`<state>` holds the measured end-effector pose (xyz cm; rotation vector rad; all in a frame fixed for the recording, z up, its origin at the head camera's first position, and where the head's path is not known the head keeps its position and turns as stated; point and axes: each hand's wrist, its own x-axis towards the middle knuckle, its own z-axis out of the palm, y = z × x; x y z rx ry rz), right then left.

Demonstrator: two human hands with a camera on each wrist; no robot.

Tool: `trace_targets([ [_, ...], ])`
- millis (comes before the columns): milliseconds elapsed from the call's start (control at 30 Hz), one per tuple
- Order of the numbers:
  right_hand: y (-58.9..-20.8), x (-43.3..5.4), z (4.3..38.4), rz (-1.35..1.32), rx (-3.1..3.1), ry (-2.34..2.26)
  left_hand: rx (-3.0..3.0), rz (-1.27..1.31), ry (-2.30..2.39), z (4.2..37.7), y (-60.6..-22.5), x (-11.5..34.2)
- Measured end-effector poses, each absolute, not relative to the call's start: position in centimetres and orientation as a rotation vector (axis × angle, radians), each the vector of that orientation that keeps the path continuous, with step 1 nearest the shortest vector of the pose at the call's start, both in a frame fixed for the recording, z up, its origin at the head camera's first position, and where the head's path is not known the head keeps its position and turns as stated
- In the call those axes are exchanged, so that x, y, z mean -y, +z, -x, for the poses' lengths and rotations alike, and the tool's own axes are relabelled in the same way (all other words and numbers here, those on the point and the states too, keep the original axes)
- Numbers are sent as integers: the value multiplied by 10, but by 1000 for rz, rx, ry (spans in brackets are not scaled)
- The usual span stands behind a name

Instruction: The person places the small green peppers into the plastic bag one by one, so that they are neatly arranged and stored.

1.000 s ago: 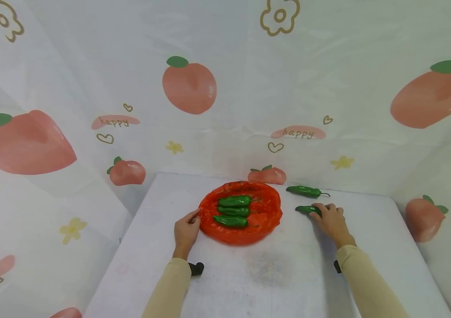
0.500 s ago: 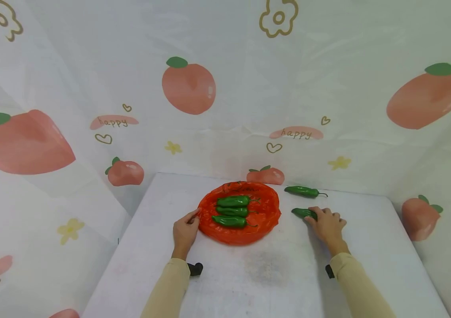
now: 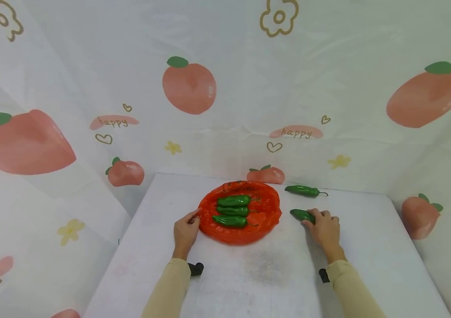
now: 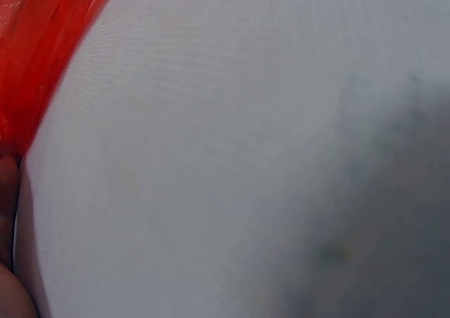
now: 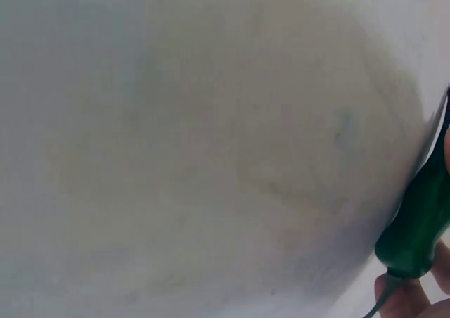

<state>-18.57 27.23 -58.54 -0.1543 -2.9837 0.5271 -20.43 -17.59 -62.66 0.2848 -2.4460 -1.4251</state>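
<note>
My left hand pinches the left rim of a round, shallow container covered in red plastic; the left wrist view catches the edge of that red plastic beside the fingertips. Inside lie three green peppers side by side, the back one, the middle one and the front one, stems to the right. Right of the container, my right hand grips another green pepper by its stem end. In the right wrist view this pepper shows its stem, with fingers around it.
One more green pepper lies near the back edge of the white table, behind my right hand. A white sheet printed with peaches hangs behind and at both sides. A dark smudge marks the tabletop in front of the container.
My right hand has shifted a little to the left and toward me, and the pepper in its fingers has moved slightly left with it. The left hand keeps its place on the rim.
</note>
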Motion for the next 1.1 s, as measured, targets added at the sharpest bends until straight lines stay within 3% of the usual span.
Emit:
trace_targets([
  [400, -584, -267, 184, 164, 2859, 677, 2465, -290, -1417, 206, -626, 176],
  [1100, -536, -248, 188, 78, 2732, 755, 2460, -256, -1420, 207, -629, 178],
])
